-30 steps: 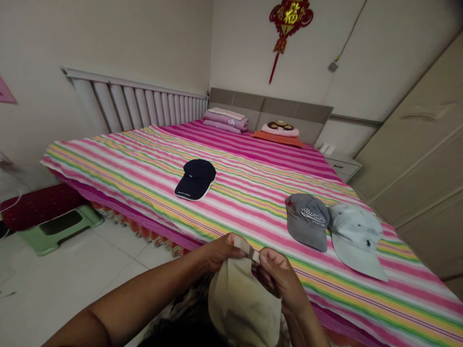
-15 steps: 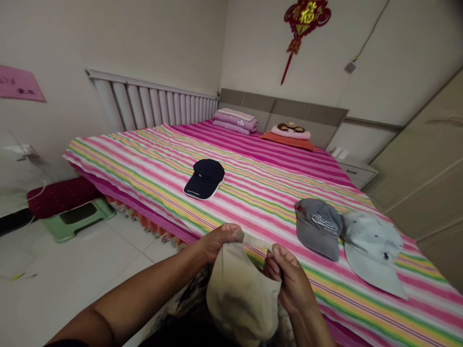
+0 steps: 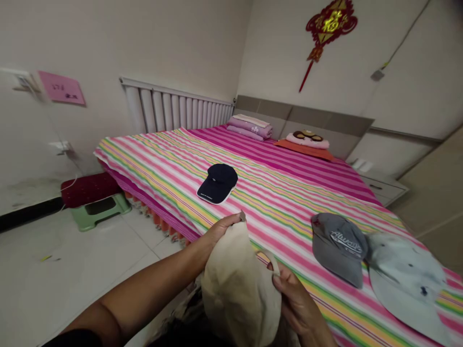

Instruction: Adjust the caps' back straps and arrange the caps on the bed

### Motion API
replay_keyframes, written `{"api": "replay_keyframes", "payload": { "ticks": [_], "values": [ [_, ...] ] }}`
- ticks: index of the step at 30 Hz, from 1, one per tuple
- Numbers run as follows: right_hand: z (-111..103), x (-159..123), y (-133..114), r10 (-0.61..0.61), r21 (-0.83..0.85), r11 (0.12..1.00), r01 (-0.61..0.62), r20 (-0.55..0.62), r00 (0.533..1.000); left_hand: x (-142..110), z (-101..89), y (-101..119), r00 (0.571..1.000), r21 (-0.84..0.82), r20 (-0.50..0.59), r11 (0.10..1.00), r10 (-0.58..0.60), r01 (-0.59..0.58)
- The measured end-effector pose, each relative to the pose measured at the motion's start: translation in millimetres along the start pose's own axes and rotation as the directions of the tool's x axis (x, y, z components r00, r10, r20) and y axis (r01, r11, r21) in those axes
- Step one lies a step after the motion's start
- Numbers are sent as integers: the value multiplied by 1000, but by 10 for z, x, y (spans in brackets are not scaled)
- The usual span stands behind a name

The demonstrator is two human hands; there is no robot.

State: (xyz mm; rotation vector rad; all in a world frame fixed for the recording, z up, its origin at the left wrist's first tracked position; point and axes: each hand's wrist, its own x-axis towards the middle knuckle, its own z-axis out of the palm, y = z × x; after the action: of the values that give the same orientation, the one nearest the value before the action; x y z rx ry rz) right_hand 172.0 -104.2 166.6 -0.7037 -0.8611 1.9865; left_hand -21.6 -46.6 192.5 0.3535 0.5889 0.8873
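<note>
Both my hands hold a beige cap [image 3: 238, 284] low in front of me, at the near edge of the striped bed [image 3: 289, 193]. My left hand [image 3: 222, 229] pinches one end of the cap's back strap at the top. My right hand [image 3: 294, 301] grips the other strap end and the cap's right side. On the bed lie a navy cap [image 3: 218, 182] in the middle, a grey cap [image 3: 338, 247] to the right, and a pale blue cap [image 3: 407, 284] beside it, partly overlapping its right edge.
Folded purple bedding [image 3: 250, 126] and a pink pillow on an orange one [image 3: 307, 142] lie by the headboard. A green stool with a red cushion [image 3: 94, 197] stands on the white tiled floor at left. A nightstand [image 3: 383, 183] and wardrobe [image 3: 434, 193] are at right.
The strap ends have come apart: my left hand lifted its end up, my right hand dropped lower. The view swung left, so the bed and caps shifted right.
</note>
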Motion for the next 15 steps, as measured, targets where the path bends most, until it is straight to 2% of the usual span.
{"api": "replay_keyframes", "payload": {
  "ticks": [2,4,7,12,15],
  "values": [
    [8,38,16,-18,28,999,19,-42,999,-31,45,102,998,5,-46,999,-46,46],
    [-4,73,8,-51,50,997,60,-157,986,-35,46,190,990,18,-98,995,-98,100],
    [-50,112,-17,-80,61,993,106,-325,942,-11,-50,267,984,33,-141,993,-105,111],
    [-99,155,-12,-116,56,987,150,-397,910,-5,-346,277,996,104,-39,991,-84,87],
    [-110,172,1,-112,81,984,159,-412,904,-24,-547,279,1000,139,-2,990,14,-14]
  ]
}}
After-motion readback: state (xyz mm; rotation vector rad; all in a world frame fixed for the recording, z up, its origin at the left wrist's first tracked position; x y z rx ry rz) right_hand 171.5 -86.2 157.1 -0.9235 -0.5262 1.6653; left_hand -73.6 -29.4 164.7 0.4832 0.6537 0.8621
